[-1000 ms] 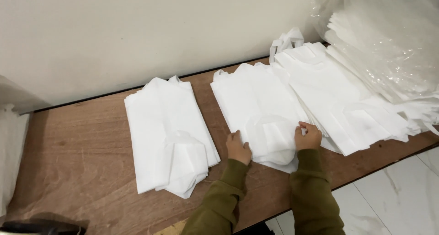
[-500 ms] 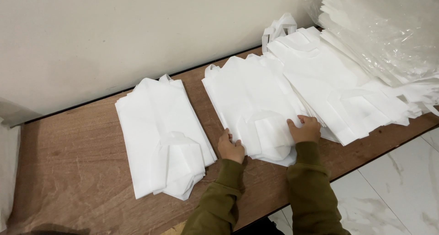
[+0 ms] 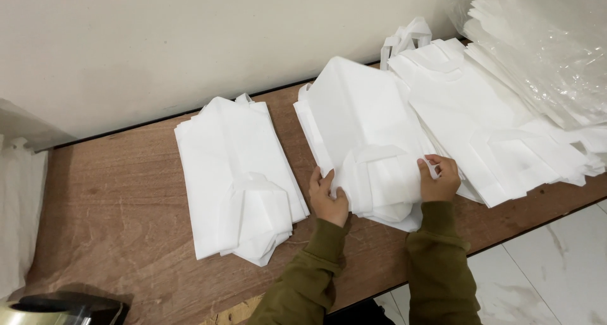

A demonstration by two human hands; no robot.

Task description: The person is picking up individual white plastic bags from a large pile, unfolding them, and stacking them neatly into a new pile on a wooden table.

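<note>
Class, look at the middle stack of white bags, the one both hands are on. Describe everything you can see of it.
The middle stack is a pile of flat white bags, seemingly thin non-woven fabric, with loop handles folded over at the near end. It lies on the brown wooden table, angled slightly, between another white stack on its left and overlapping bags on its right. The top bag's far end is lifted off the pile. The left hand and right hand grip its near edges.
</note>
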